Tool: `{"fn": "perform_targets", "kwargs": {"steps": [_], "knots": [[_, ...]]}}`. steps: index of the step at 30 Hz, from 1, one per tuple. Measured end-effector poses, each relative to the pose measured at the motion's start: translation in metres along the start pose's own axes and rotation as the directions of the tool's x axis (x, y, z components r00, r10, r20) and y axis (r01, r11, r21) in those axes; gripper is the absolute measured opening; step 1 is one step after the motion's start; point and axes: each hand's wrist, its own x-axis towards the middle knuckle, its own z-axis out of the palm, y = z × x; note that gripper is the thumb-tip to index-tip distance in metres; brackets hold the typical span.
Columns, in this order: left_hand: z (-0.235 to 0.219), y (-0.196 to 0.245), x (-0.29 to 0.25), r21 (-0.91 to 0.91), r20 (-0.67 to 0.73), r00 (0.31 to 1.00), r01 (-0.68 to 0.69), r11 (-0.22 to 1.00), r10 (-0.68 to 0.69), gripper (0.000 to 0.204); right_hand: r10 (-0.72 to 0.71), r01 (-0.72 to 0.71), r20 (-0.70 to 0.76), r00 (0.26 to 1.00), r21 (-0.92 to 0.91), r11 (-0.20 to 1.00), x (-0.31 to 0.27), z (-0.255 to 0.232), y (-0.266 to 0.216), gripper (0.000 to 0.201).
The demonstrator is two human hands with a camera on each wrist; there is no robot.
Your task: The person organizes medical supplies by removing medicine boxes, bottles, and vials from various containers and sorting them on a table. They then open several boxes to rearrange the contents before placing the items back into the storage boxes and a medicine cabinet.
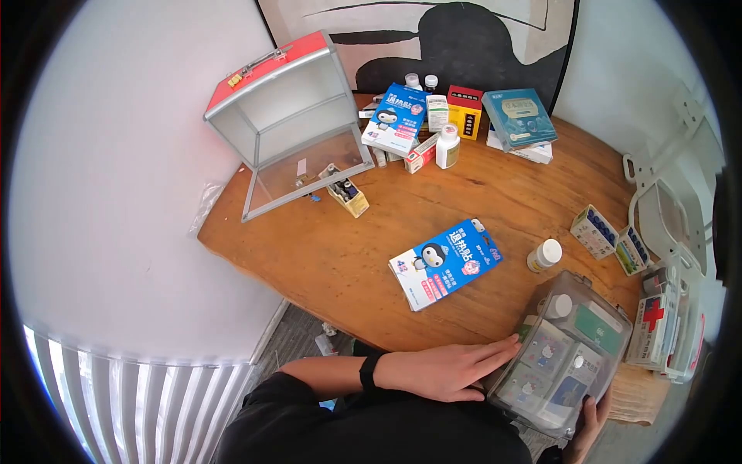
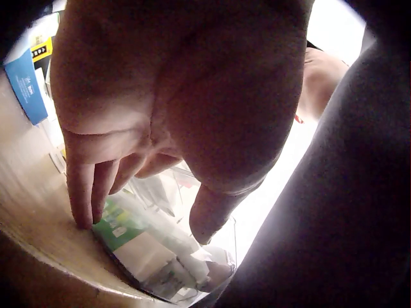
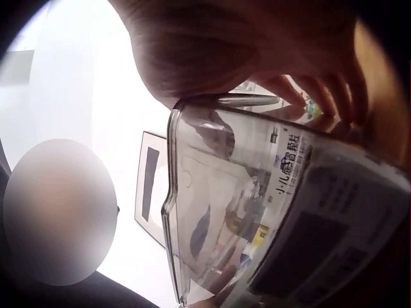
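Note:
A clear plastic box point(image 1: 554, 357) full of small packages sits at the table's near right edge, its lid on. My left hand point(image 1: 456, 373) lies against the box's left side, with straight fingers at the rim and the thumb nearer my body. In the left wrist view, its fingers and thumb are spread over the box beside a green package point(image 2: 122, 226). My right hand point(image 1: 591, 427) grips the near right corner. From the right wrist, its palm shows over the clear wall point(image 3: 218, 192), its fingers reaching round the far side; a white package with Chinese print shows through.
A blue-and-white penguin carton point(image 1: 446, 264) and a white bottle point(image 1: 545, 255) stand nearby. A red-topped metal-framed case point(image 1: 286, 116) stands open at the back left. Several medicine boxes and bottles point(image 1: 447, 147) fill the back. A first-aid box point(image 1: 653, 329) is at the right.

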Motion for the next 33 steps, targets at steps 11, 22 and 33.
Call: {"fn": "perform_targets", "kwargs": {"steps": [11,22,33], "knots": [[-0.016,0.02,0.007,0.083,0.125,0.982,0.131,0.988,-0.14,0.101,0.061,-0.071,0.079,0.995,0.12,0.99,0.007,0.039,-0.046,0.084],[-0.012,0.021,0.008,0.123,0.09,0.975,0.192,0.974,-0.204,0.108,0.053,-0.07,0.099,0.994,0.176,0.982,0.009,0.039,-0.047,0.09],[-0.01,0.019,0.005,0.163,0.069,0.976,0.193,0.968,-0.206,0.11,0.073,-0.088,0.086,0.994,0.186,0.979,0.008,0.039,-0.042,0.089]]}}
